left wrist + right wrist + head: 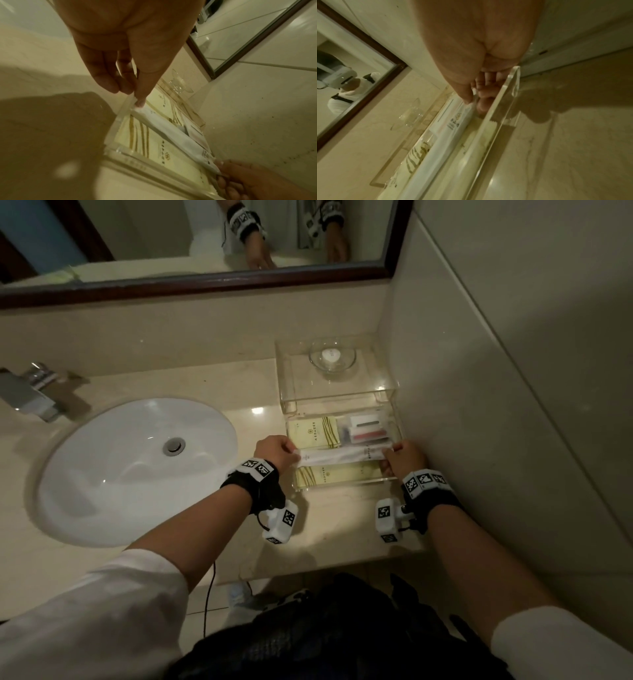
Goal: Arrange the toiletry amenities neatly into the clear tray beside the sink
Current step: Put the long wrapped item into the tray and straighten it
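Fingers (139, 93) of both hands pinch white sachet (339, 456) ends; cream packets (313, 433) beneath, glass dish (332, 357) behind.

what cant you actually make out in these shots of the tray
- Print on the long white packet: too small in the head view, blurred in both wrist views.
- Ends of that packet: covered by the left hand and right hand pinching them.
- Near yellow sachet: partly under the packet.
- Item in the glass dish: too small to identify.
- Clear tray far wall: lost in glare.
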Tool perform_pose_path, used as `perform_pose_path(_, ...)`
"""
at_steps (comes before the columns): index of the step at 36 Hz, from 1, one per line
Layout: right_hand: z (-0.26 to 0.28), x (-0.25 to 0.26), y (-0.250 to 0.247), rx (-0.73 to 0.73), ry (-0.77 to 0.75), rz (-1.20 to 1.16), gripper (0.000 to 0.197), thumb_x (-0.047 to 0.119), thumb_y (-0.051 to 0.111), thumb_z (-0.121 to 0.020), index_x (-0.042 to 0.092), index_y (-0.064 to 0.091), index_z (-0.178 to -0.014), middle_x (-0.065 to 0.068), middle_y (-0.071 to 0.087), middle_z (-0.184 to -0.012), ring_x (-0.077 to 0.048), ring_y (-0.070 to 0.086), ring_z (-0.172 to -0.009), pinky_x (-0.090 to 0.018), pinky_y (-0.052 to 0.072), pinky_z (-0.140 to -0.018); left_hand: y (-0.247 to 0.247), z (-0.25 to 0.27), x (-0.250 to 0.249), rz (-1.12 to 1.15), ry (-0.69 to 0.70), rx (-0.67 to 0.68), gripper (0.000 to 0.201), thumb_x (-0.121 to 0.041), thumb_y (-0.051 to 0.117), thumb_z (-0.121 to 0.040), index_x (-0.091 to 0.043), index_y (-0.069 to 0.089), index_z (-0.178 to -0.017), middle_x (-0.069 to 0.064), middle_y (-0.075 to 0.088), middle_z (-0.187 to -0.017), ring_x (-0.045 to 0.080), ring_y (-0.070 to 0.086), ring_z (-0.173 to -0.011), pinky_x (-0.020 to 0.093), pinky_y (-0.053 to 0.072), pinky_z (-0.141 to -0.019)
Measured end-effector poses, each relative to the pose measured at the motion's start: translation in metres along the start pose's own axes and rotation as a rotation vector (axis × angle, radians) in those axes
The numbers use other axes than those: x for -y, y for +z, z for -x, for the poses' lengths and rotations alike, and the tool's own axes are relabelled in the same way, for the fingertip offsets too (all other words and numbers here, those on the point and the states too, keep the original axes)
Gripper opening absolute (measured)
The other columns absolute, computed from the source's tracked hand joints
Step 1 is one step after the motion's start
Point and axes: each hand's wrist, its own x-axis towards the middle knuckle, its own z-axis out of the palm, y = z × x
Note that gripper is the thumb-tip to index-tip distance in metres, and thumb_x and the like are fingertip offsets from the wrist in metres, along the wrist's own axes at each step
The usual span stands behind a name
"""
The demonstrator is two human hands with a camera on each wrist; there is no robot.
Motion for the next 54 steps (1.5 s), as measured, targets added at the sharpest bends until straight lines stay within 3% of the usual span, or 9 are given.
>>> perform_pose_path(4, 0.0, 0.003, 0.0, -0.038, -0.006, 0.057, 0.012, 0.023, 0.057, -0.093, 0.011, 0.055, -0.092, -0.004, 0.063, -0.07, -0.016, 0.056, -0.051, -0.018, 0.038, -0.04, 0.002, -0.001, 0.002, -0.016, 0.03, -0.011, 0.018, -0.013, 0.071, -0.077, -0.021, 0.057, -0.071, -0.01, 0.056, -0.072, 0.011, 0.053, -0.075, 0.014, 0.035, -0.055)
perform_pose_path(11, -0.005, 0.003, 0.003, -0.085, -0.001, 0.096, 0.014, 0.028, 0.061, -0.09, 0.013, 0.058, -0.091, -0.008, 0.064, -0.091, -0.025, 0.059, -0.08, -0.029, 0.045, -0.07, 0.004, -0.002, 0.005, -0.064, 0.077, -0.025, 0.016, -0.011, 0.07, -0.078, -0.019, 0.055, -0.079, -0.006, 0.056, -0.075, 0.015, 0.054, -0.078, 0.014, 0.037, -0.057)
perform_pose_path(18, -0.002, 0.003, 0.002, -0.089, -0.018, 0.124, 0.021, 0.028, 0.061, -0.089, 0.009, 0.061, -0.1, -0.008, 0.062, -0.093, -0.024, 0.057, -0.08, -0.028, 0.042, -0.069, 0.006, -0.003, 0.005, -0.06, 0.058, -0.033, 0.023, -0.008, 0.067, -0.078, -0.014, 0.047, -0.085, 0.002, 0.055, -0.084, 0.019, 0.053, -0.076, 0.023, 0.04, -0.06)
perform_pose_path(24, 0.002, 0.006, 0.001, -0.112, -0.037, 0.048, 0.015, 0.018, 0.064, -0.086, 0.014, 0.052, -0.094, -0.005, 0.058, -0.091, -0.022, 0.054, -0.076, -0.021, 0.036, -0.055, 0.006, -0.005, 0.004, -0.089, 0.083, -0.029, 0.032, -0.005, 0.065, -0.075, -0.024, 0.04, -0.068, -0.003, 0.052, -0.071, 0.019, 0.05, -0.07, 0.026, 0.04, -0.06)
perform_pose_path(31, 0.003, 0.006, 0.001, -0.111, -0.047, 0.042, 0.019, 0.018, 0.065, -0.086, 0.014, 0.047, -0.091, -0.005, 0.055, -0.087, -0.017, 0.049, -0.065, -0.02, 0.032, -0.051, 0.005, -0.006, 0.006, -0.158, 0.108, -0.035, 0.015, -0.011, 0.069, -0.076, -0.019, 0.057, -0.072, 0.002, 0.06, -0.079, 0.017, 0.055, -0.071, 0.019, 0.035, -0.05)
perform_pose_path(35, 0.004, 0.006, 0.001, -0.115, -0.052, 0.047, 0.017, 0.018, 0.062, -0.088, 0.014, 0.046, -0.093, -0.004, 0.053, -0.088, -0.013, 0.046, -0.062, -0.02, 0.03, -0.05, 0.006, -0.006, 0.007, -0.215, 0.125, -0.049, 0.002, -0.015, 0.068, -0.079, -0.014, 0.067, -0.079, 0.003, 0.06, -0.08, 0.017, 0.056, -0.071, 0.022, 0.038, -0.059)
perform_pose_path(39, 0.005, 0.005, 0.003, -0.158, -0.046, 0.066, 0.009, 0.018, 0.055, -0.092, 0.016, 0.046, -0.093, -0.007, 0.055, -0.091, -0.023, 0.052, -0.078, -0.025, 0.036, -0.065, 0.008, -0.006, 0.008, -0.237, 0.132, -0.054, 0.006, -0.016, 0.065, -0.081, -0.013, 0.071, -0.081, 0.002, 0.059, -0.076, 0.017, 0.057, -0.072, 0.023, 0.041, -0.062)
perform_pose_path(48, -0.001, 0.003, 0.004, -0.155, -0.047, 0.082, 0.009, 0.019, 0.054, -0.092, 0.017, 0.045, -0.092, -0.012, 0.061, -0.098, -0.024, 0.053, -0.08, -0.028, 0.038, -0.069, 0.006, -0.008, 0.01, -0.258, 0.131, -0.049, 0.016, -0.026, 0.065, -0.086, -0.017, 0.075, -0.093, 0.004, 0.071, -0.103, 0.016, 0.06, -0.082, 0.023, 0.042, -0.068)
perform_pose_path(54, 0.0, 0.003, 0.003, -0.133, -0.032, 0.083, 0.014, 0.021, 0.051, -0.095, 0.012, 0.05, -0.105, -0.016, 0.062, -0.109, -0.028, 0.055, -0.086, -0.029, 0.039, -0.071, -0.001, -0.006, 0.014, -0.288, 0.174, 0.017, 0.022, -0.036, 0.062, -0.088, -0.024, 0.073, -0.101, -0.001, 0.067, -0.119, 0.017, 0.061, -0.106, 0.023, 0.043, -0.08)
